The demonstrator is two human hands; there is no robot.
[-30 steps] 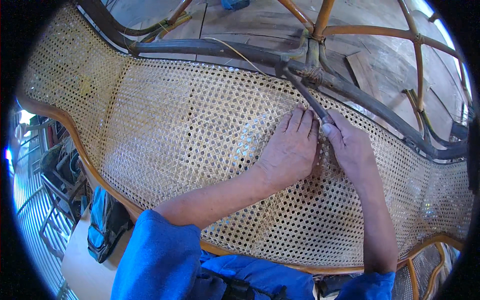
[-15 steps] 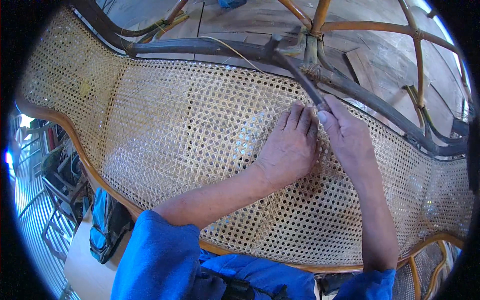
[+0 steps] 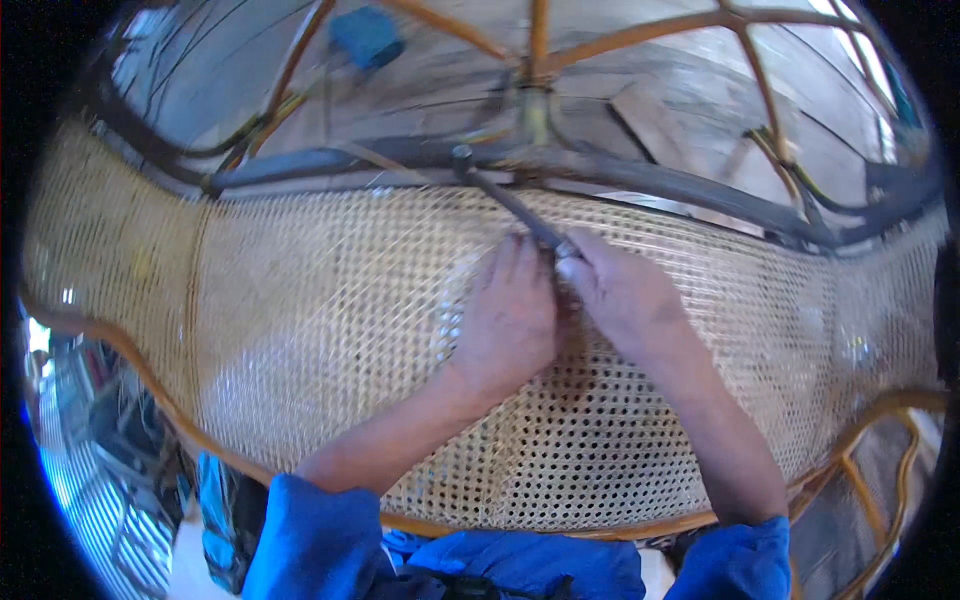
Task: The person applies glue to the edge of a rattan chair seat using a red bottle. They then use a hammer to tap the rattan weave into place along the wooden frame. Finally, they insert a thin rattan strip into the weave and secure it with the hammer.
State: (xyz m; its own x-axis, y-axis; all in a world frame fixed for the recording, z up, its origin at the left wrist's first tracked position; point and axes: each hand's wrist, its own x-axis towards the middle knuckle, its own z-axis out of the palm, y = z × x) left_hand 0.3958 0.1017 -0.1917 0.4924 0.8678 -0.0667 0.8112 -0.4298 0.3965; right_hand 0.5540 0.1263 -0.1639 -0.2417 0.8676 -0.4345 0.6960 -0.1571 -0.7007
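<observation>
Cane webbing (image 3: 300,310) under palm-down left grip (image 3: 508,315)

Woven cane panel (image 3: 320,300): natural fibre, lt straw tone, open mesh so rough-textured, but strands glossy w/ white glints. Front rail (image 3: 570,527): orange-brn wood or rattan, smooth, varnish-like sheen. Rear rail (image 3: 650,178): dk, smooth, semi-matt, mat'l unclear. Hammer-like tool (image 3: 515,207): dk, metal-looking, dull shaft, bright glint at head; blurred. Poles (image 3: 630,42): rattan-type, smooth, lightly glossy. Sleeve (image 3: 320,530): blue cloth, matt, soft. Floor (image 3: 440,80): greyish, matt, worn-looking.
</observation>
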